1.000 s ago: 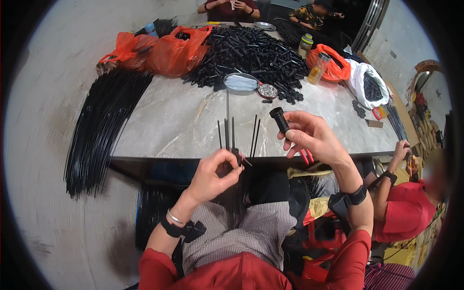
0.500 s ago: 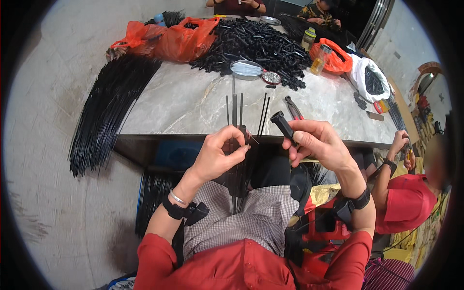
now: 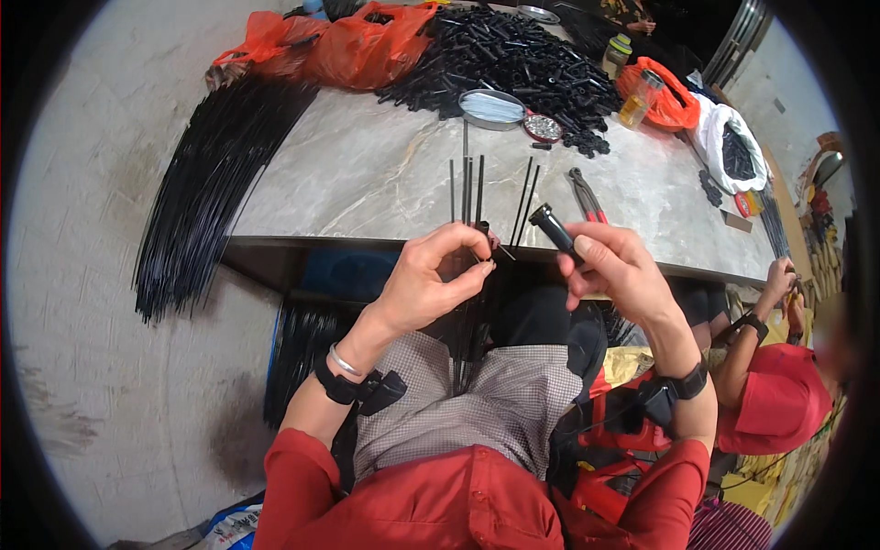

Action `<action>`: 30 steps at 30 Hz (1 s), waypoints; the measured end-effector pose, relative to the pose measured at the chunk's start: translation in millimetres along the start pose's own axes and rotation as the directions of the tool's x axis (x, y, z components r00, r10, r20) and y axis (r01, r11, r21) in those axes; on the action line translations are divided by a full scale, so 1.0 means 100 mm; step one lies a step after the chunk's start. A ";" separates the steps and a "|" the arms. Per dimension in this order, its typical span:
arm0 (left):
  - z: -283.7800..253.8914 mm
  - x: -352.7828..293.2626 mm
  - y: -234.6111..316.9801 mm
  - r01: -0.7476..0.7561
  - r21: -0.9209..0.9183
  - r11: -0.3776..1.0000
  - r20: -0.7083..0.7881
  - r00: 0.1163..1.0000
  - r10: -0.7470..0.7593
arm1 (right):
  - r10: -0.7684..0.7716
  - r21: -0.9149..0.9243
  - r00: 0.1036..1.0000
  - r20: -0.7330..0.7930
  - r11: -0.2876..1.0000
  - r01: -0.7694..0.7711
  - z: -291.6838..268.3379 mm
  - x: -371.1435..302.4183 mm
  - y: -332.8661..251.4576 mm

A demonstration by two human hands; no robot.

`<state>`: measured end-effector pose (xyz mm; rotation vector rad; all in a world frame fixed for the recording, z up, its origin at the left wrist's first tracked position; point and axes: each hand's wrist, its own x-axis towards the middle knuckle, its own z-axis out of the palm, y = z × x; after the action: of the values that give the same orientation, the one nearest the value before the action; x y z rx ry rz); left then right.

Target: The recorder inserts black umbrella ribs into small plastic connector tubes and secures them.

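My right hand (image 3: pixel 612 266) grips a short black plastic tube (image 3: pixel 554 227) with a flared end, tilted up and to the left. Thumb and index finger of my left hand (image 3: pixel 440 270) are pinched together; whatever sits between their tips is too small to make out. Beside those fingertips, several thin black rods (image 3: pixel 481 188) stand nearly upright between my legs, their tops rising in front of the table edge. A small dark fitting (image 3: pixel 483 227) shows among the rods, partly hidden by my left hand.
A marble-patterned table (image 3: pixel 357 183) carries a heap of black tubes (image 3: pixel 513 64), red-handled pliers (image 3: pixel 587 195), an oval tin (image 3: pixel 492 109) and a round dish of small metal pieces (image 3: pixel 544 127). A bundle of black rods (image 3: pixel 215 192) overhangs its left edge. A co-worker in red (image 3: pixel 779 394) sits at right.
The whole view has shifted, with table and hands sitting further right and most of the scene higher. Both hands keep the same grips, the tube still in the right.
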<state>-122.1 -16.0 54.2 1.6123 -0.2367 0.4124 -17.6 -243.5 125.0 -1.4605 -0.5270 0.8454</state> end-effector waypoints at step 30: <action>-0.09 0.22 -0.25 0.144 -0.201 0.969 0.041 0.989 -0.139 | -0.222 -0.891 0.871 0.439 0.021 0.454 0.44 1.05 -0.61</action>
<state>-93.0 -3.1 40.6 1.4236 -0.1768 0.2481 24.4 -129.8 169.8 -2.3172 -1.8207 0.0466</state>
